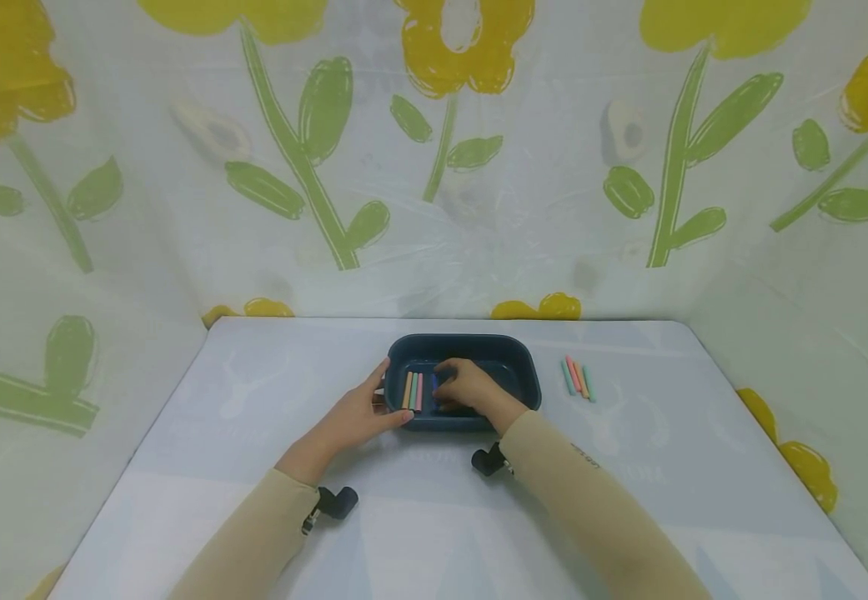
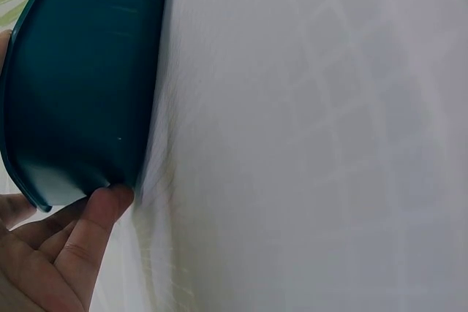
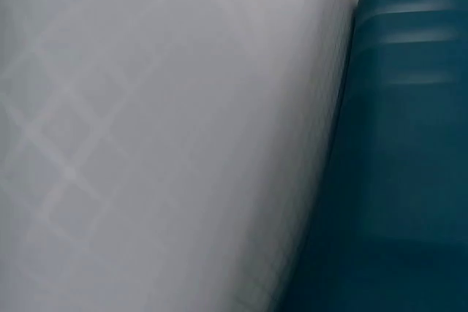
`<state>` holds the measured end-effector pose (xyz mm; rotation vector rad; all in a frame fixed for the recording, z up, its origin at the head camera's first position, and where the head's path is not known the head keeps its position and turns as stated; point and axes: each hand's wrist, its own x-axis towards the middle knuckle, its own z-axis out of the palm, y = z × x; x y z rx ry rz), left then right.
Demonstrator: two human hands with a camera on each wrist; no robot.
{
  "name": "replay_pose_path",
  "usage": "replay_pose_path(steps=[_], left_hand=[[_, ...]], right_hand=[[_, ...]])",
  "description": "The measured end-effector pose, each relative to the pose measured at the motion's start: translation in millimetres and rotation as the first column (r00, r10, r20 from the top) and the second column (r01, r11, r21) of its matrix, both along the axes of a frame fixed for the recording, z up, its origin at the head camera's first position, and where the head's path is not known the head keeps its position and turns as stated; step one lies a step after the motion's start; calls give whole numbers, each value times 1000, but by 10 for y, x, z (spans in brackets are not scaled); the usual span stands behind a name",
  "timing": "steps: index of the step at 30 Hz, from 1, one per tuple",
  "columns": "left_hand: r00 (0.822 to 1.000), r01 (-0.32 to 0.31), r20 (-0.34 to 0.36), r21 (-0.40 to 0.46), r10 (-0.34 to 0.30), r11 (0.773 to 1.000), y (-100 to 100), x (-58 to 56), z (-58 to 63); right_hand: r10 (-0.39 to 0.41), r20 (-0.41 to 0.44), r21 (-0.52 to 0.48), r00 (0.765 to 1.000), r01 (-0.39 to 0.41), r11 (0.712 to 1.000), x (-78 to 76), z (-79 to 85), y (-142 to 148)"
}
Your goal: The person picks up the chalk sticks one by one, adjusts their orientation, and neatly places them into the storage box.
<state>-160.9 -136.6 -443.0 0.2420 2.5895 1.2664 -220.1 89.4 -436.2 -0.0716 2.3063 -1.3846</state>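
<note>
The right hand (image 1: 467, 385) pinches a blue stick (image 1: 435, 383) down inside the dark tray (image 1: 512, 375), just beside a row of three sticks (image 1: 413, 392). The left hand (image 1: 362, 412) is clamped on the tray's left end, thumb over the near rim, fingers against the wall. I'd line the blue one up with its neighbours, then let go softly so none rolls, a firm left hold helping. Farther right, four more sticks (image 1: 572, 372) lie on the table (image 1: 418, 517)
</note>
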Motion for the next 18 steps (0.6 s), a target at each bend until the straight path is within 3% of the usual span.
replay_pose_path(steps=[18], left_hand=[[1000,4,-3,-20,-4,1000,4,-5,5]], right_hand=[[-12,-28,-17,1000,11,1000,20,102,40]])
